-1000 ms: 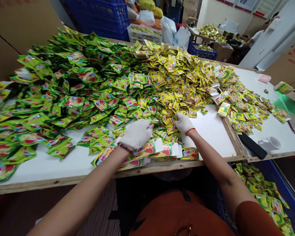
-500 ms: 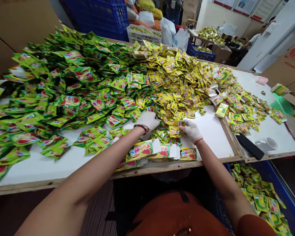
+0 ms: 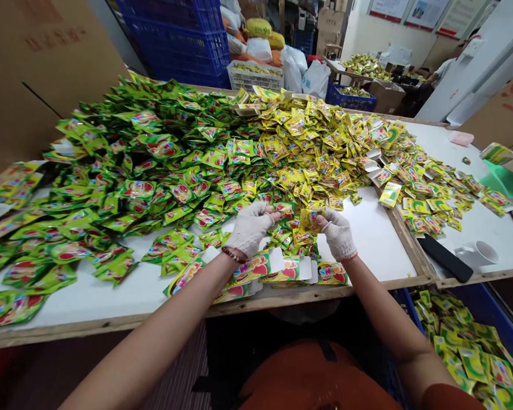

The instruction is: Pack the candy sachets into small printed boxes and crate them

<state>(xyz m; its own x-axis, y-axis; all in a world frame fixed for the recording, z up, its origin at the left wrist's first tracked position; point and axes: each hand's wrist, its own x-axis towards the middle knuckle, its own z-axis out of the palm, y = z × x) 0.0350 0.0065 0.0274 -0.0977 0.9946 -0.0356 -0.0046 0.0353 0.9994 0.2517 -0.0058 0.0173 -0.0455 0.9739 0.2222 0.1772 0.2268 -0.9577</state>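
My left hand, in a white knitted glove with bare fingertips, pinches a small green packet with a red watermelon print. Facing it, my right hand, gloved the same way, grips a yellow packet between thumb and fingers. Both packets are held apart, just above loose packets on the white table. Below my hands, near the table's front edge, lie several flat printed boxes with white flaps open. Behind them rise a heap of green packets and a heap of yellow packets.
A wooden strip divides the tabletop, with a black phone and a clear mug beyond it. Under the right side stands a blue crate of filled boxes. Blue crates are stacked behind. Another person's arm shows far right.
My left hand has come up off the green packets with one in its fingers. My right hand has lifted its yellow packet slightly. The view has swung a little left.
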